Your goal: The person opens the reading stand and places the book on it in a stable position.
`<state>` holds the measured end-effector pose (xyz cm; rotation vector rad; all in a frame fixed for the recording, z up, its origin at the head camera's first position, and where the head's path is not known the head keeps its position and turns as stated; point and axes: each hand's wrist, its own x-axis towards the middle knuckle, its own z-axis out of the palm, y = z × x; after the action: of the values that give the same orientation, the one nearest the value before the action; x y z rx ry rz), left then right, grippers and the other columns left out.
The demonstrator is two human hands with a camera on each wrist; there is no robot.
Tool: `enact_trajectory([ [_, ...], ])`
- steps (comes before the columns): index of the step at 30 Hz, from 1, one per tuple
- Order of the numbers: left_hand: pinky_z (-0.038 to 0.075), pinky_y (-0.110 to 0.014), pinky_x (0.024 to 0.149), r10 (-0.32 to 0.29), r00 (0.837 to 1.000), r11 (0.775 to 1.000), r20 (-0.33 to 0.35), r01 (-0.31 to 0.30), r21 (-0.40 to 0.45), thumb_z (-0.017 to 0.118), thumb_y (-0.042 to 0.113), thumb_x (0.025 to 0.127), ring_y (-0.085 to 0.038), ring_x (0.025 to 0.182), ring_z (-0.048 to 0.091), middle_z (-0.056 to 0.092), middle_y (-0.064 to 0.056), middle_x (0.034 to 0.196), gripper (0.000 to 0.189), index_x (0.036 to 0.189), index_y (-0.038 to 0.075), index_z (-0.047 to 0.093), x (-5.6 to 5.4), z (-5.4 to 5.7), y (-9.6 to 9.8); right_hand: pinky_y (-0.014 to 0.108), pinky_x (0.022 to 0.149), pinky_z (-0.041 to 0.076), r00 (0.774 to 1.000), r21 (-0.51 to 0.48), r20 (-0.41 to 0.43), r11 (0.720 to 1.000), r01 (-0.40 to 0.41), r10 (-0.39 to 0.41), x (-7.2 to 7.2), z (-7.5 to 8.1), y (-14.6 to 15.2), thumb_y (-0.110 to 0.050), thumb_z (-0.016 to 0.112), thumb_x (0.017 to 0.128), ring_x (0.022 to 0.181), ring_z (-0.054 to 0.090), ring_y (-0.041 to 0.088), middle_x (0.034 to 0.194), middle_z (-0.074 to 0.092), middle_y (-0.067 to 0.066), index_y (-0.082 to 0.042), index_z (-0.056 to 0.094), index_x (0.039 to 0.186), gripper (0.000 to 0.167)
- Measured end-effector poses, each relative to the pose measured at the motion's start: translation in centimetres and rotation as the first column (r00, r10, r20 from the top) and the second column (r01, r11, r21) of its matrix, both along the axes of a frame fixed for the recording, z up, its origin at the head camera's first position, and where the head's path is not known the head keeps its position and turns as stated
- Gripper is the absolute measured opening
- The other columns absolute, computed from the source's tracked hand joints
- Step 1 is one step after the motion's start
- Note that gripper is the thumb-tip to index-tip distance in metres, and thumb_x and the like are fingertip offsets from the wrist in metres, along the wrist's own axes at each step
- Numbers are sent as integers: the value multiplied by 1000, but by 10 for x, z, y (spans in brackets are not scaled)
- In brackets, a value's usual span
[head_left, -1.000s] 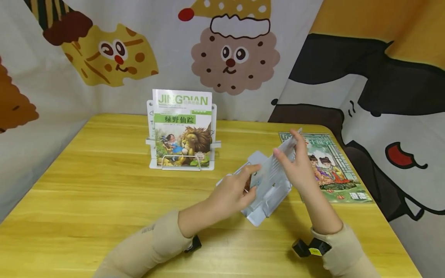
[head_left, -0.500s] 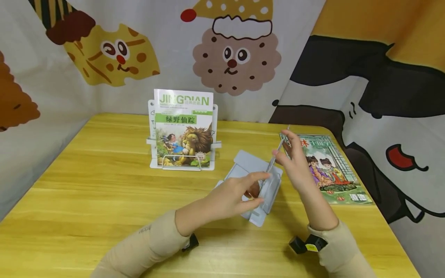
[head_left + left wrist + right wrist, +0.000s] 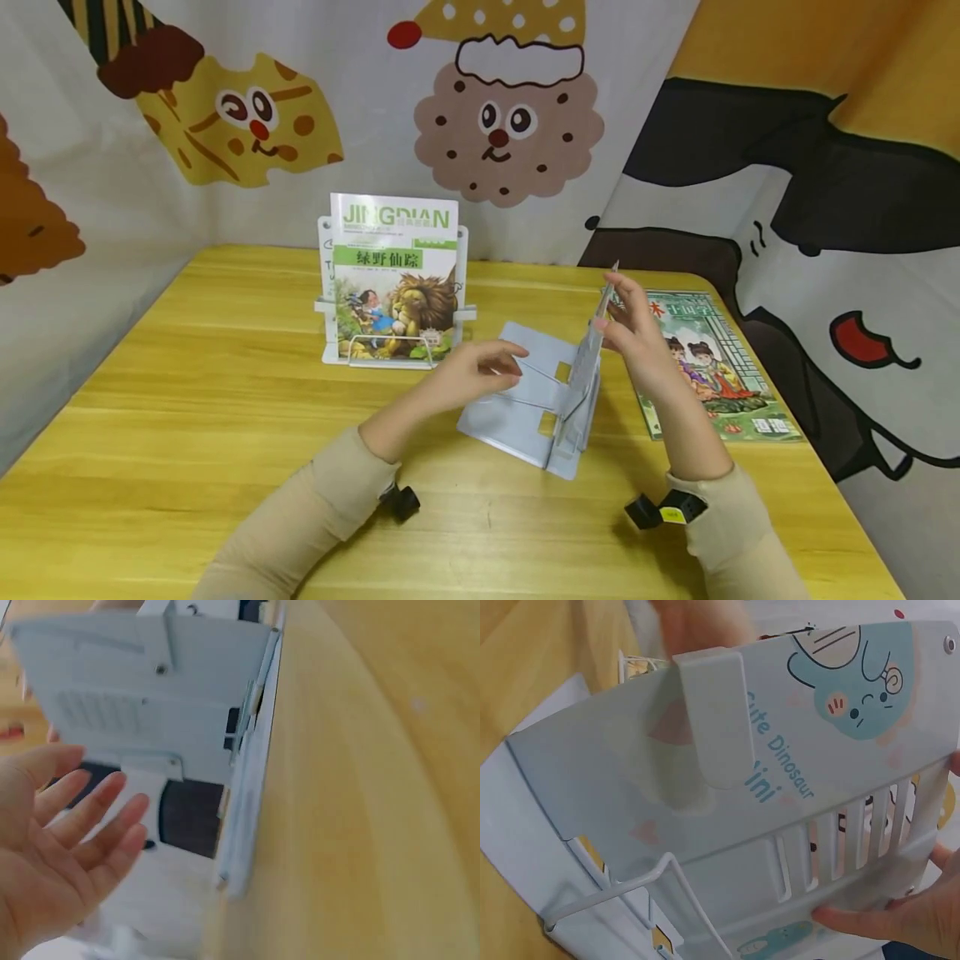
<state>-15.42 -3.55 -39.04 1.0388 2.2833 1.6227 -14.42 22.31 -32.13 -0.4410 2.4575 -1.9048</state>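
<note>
My right hand (image 3: 645, 354) pinches the upper part of a book stand's back panel (image 3: 697, 847). Light grey-white, that panel rises steeply from a base plate (image 3: 487, 421) lying on the table. The right wrist view shows its front, with a blue dinosaur print, a row of slots, a bent wire holder (image 3: 622, 889) and a white side tab (image 3: 716, 720). To the left, my left hand (image 3: 483, 371) hovers over the base plate, fingers loosely bent and holding nothing. In the left wrist view, the same hand's palm (image 3: 45, 877) shows before the panel's rear side.
A book with a lion cover (image 3: 397, 292) leans on another white book stand (image 3: 326, 346) at the back. A green illustrated magazine (image 3: 727, 375) lies flat at the right, behind my right forearm. A cartoon-print cloth (image 3: 360, 108) hangs behind the wooden table (image 3: 187, 417).
My left hand has drawn back leftward from the panel. The panel has swung more upright, and the base plate now lies spread out to its left. My right hand keeps its hold.
</note>
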Motion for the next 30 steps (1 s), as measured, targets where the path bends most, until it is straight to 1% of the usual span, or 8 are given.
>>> enact_trajectory([
  [3,53,-29,80,8,994,1000,113,-6,-21,65,6,90,-14,92,64,69,-8,103,34,123,-1,62,-9,-12,-9,65,101,26,1000,2,16,1000,-20,19,-2,2,3,-16,49,96,140,13,40,158,-1,14,-18,21,150,61],
  [5,53,-30,80,9,987,1000,161,-4,-30,65,5,89,-16,92,65,69,-9,104,33,122,-4,62,-13,-19,-14,66,101,24,999,0,21,999,-37,37,-3,2,5,-13,48,96,140,12,41,158,-1,14,-18,21,150,60],
  [10,51,-30,85,-17,973,998,230,30,-50,64,0,88,-19,95,65,69,-14,104,31,119,-7,63,-17,-28,-22,67,103,19,995,-32,25,995,-96,97,-10,3,8,-9,47,96,140,9,41,158,-1,13,-16,21,149,60],
  [14,51,-29,85,-17,959,994,282,47,-103,64,0,89,-19,98,64,70,-11,104,30,118,-5,64,-18,-30,-23,67,103,17,988,-53,11,987,-150,151,-17,2,11,-11,47,96,140,7,43,159,-1,12,-14,20,149,59],
  [19,51,-27,84,-2,957,979,289,60,-193,66,2,89,-15,98,64,71,-5,103,29,117,0,67,-21,-32,-21,68,103,15,982,-44,8,981,-188,188,-24,1,16,-14,47,97,139,5,44,158,-1,10,-15,20,149,59],
  [23,50,-26,83,-24,957,968,289,94,-232,67,3,88,-13,95,63,71,-4,102,29,117,1,68,-23,-30,-20,70,102,11,980,-43,19,979,-197,198,-27,1,17,-15,47,96,139,4,45,158,-3,12,-18,21,149,59],
  [28,50,-25,80,-53,947,955,317,141,-262,67,2,88,-12,92,60,69,-3,101,29,116,1,68,-23,-28,-19,71,102,7,976,-67,25,974,-215,218,-28,0,16,-15,47,96,139,1,44,158,-4,14,-18,21,149,59],
  [30,50,-24,78,-54,953,949,300,142,-280,67,1,87,-11,89,60,69,-2,97,28,114,1,69,-23,-29,-17,70,103,8,972,-78,21,970,-231,233,-28,-1,16,-17,47,96,139,3,44,157,-2,14,-18,20,149,60],
])
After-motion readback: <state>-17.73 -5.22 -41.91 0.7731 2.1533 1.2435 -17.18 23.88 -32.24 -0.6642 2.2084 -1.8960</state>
